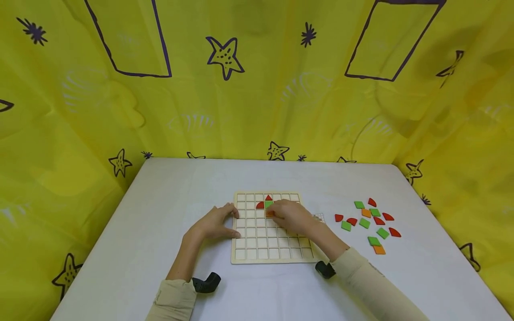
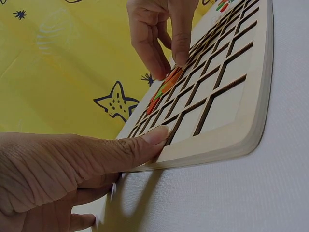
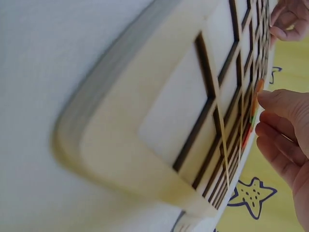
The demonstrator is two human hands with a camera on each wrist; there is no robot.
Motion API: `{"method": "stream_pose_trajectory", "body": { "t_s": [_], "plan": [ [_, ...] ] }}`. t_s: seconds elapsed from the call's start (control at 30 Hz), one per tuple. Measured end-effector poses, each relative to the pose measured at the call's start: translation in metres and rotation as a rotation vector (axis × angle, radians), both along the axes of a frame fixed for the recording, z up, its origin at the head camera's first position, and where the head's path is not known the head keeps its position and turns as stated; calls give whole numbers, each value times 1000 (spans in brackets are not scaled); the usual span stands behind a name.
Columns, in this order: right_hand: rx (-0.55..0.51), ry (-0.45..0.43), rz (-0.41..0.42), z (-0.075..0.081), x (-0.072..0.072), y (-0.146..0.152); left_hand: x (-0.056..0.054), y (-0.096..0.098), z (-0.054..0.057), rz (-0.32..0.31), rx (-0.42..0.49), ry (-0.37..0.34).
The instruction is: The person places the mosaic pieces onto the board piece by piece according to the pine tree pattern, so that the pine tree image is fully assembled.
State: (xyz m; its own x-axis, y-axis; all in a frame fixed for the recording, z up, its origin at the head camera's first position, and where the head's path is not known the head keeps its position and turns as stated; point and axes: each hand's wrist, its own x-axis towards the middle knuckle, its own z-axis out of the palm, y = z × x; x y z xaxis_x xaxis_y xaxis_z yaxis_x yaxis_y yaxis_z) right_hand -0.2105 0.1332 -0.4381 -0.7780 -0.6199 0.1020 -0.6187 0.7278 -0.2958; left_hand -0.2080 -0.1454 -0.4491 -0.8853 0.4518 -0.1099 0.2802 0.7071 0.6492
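Observation:
A pale wooden grid board (image 1: 250, 243) lies on the table. My left hand (image 1: 214, 222) is at its left side; in the left wrist view the straight thumb (image 2: 145, 140) presses on the rim, with the other fingers lower beside the board. My right hand (image 1: 291, 216) reaches over the upper part of the grid and pinches an orange square tile (image 1: 270, 214) at a cell. Just beyond it sit a green square tile (image 1: 268, 204), a red triangle (image 1: 268, 197) and a red quarter-round tile (image 1: 260, 205). The right hand hides some cells.
Several loose green tiles (image 1: 364, 223), red quarter-round tiles (image 1: 387, 216) and orange tiles (image 1: 379, 250) are scattered on the white table (image 1: 192, 178) right of the board. A small printed grid card (image 1: 320, 216) lies partly under the right arm. A yellow patterned curtain (image 1: 257, 98) surrounds the table.

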Motion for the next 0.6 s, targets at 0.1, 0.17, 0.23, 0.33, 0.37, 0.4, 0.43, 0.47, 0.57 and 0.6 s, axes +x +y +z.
{"method": "stream_pose_trajectory", "body": {
  "t_s": [0.1, 0.17, 0.23, 0.33, 0.37, 0.4, 0.43, 0.47, 0.57, 0.6],
  "plan": [
    [-18, -16, -26, 3, 4, 6, 0, 0, -1, 3, 0, 1],
    [-23, -13, -35, 4, 6, 10, 0, 1, -1, 1, -1, 4],
    [-22, -9, -48, 5, 9, 14, 0, 1, -2, -6, -2, 10],
    [-20, -20, -89, 5, 12, 20, 0, 1, -2, -8, -5, 12],
    [-23, -32, -108, 6, 14, 23, 0, 1, -2, -8, -7, 14],
    [-25, -39, -125, 6, 15, 25, -1, 1, -2, -6, -8, 14],
    [-28, -45, -141, 6, 17, 27, -1, 2, -2, -3, -8, 13],
    [-35, -47, -151, 6, 18, 30, 0, 2, -2, 3, -10, 9],
    [-56, -49, -176, 7, 22, 39, 0, 2, -1, 10, -10, 2],
    [-59, -44, -183, 7, 23, 42, 1, 1, -1, 11, -9, 0]
  ]
}}
